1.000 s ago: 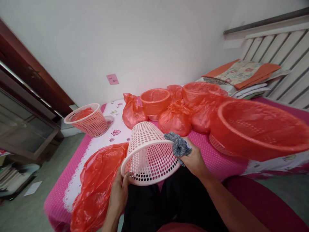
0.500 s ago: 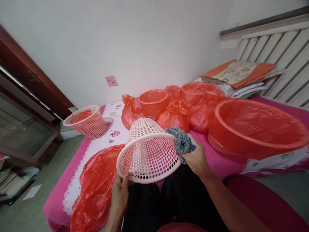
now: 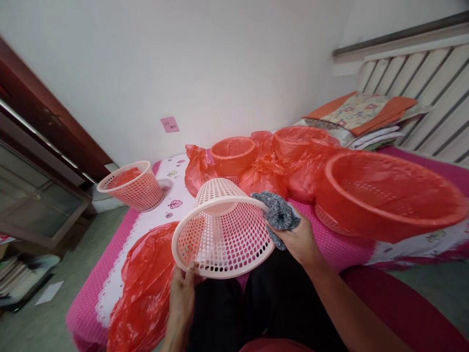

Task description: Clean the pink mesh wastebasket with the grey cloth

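A pale pink perforated plastic wastebasket [image 3: 220, 195] lies tilted above my lap, its wide mouth facing me. My left hand [image 3: 183, 293] grips its rim at the lower left, thumb on the inside. With my right hand [image 3: 295, 237] I hold a grey cloth [image 3: 276, 212] against the rim on the right side; the fingers are partly hidden behind the cloth. Just left of the basket, a crumpled red plastic bag [image 3: 144, 288] lies on the bed's edge.
Baskets lined with red bags, such as the large one [image 3: 366, 220], stand on the pink bedspread [image 3: 84, 293] among tied red bags [image 3: 264, 178]. Another pink basket [image 3: 141, 193] stands at the left. Folded cloths [image 3: 362, 112] are stacked by the radiator [image 3: 432, 93].
The basket's mouth has tilted slightly, its left rim shifting a little left. Both hands keep their hold, and the grey cloth stays at the right rim.
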The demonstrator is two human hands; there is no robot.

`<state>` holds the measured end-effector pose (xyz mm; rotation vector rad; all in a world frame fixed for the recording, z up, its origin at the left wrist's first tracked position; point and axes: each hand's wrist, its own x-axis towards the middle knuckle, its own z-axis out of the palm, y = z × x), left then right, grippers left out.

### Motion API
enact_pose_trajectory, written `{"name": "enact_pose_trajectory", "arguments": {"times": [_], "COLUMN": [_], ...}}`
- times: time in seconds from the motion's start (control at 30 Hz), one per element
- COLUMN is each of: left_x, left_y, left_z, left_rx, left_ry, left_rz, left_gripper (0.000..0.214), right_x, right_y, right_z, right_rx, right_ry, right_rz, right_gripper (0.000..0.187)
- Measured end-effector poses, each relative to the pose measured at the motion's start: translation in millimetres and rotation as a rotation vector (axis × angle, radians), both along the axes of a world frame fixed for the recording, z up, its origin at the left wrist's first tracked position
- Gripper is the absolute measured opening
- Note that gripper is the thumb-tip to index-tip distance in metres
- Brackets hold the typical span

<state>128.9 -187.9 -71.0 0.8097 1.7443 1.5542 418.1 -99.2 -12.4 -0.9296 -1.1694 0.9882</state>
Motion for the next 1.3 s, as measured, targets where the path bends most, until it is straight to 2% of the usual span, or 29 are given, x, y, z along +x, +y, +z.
{"name": "enact_pose_trajectory", "arguments": {"times": [0.07, 0.17, 0.3, 0.5, 0.67, 0.8, 1.1, 1.3], "left_x": [1.4, 5.6, 14.7, 25.4, 32.1, 42.9, 65.4, 75.7], "left_y": [-0.7, -1.7, -3.5, -4.1, -1.4, 0.1, 0.8, 3.7], "left_z": [-2.3, -3.9, -4.3, -4.6, -2.6, -0.7, 1.6, 8.5], "left_rx": [-0.008, -0.028, -0.033, -0.017, 0.050, 0.097, 0.132, 0.185], "left_ry": [-0.099, -0.223, -0.339, -0.404, -0.509, -0.557, -0.671, -0.682], "left_rz": [-0.031, -0.007, -0.019, 0.016, -0.020, -0.043, -0.017, -0.025], "left_gripper": [0.048, 0.047, 0.046, 0.048, 0.040, 0.045, 0.044, 0.045], "right_x": [-0.2, -2.6, -7.1, -12.8, -25.3, -36.1, -49.6, -60.1], "right_y": [-0.3, -1.6, -3.2, -6.3, -13.3, -16.3, -22.7, -31.9], "right_z": [1.5, 4.2, 5.9, 8.8, 7.5, 3.5, -4.6, -7.2], "right_rx": [-0.005, -0.037, -0.091, -0.086, -0.093, -0.072, -0.135, -0.180], "right_ry": [0.009, 0.038, 0.091, 0.108, 0.118, 0.148, 0.220, 0.234], "right_rz": [-0.006, -0.010, -0.001, -0.049, -0.050, -0.101, -0.116, -0.080], "right_gripper": [0.052, 0.048, 0.054, 0.052, 0.044, 0.037, 0.054, 0.047]}}
